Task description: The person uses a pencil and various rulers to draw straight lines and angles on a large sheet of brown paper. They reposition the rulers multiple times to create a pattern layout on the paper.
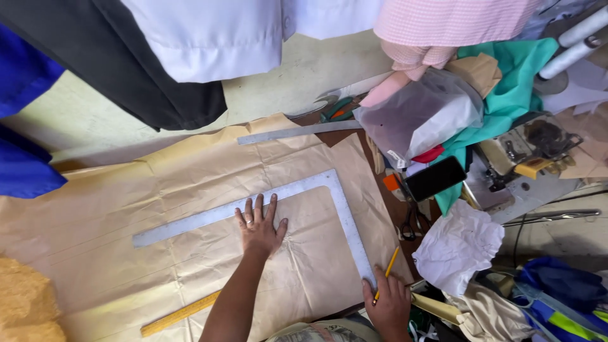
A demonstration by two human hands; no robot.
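A: Fingers (256,212) of left hand (259,229) spread wide, flat on brown paper (190,183), tips touching metal L-square (329,190). Fingers of right hand (387,305) closed round yellow pencil (386,272), tip just beside the square's short arm.

B: Step, judged: ruling a line along that arm. Next move calls for steady pressure on the square, pencil tight to the edge.

A: Any drawn line too faint to tell. Wooden ruler (180,313) partly hidden under forearm. Desk (342,136) mostly covered.

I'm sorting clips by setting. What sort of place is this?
Probably a tailoring workshop: brown pattern paper under a metal L-square, hanging garments, and a sewing machine. The right hand holds a pencil.
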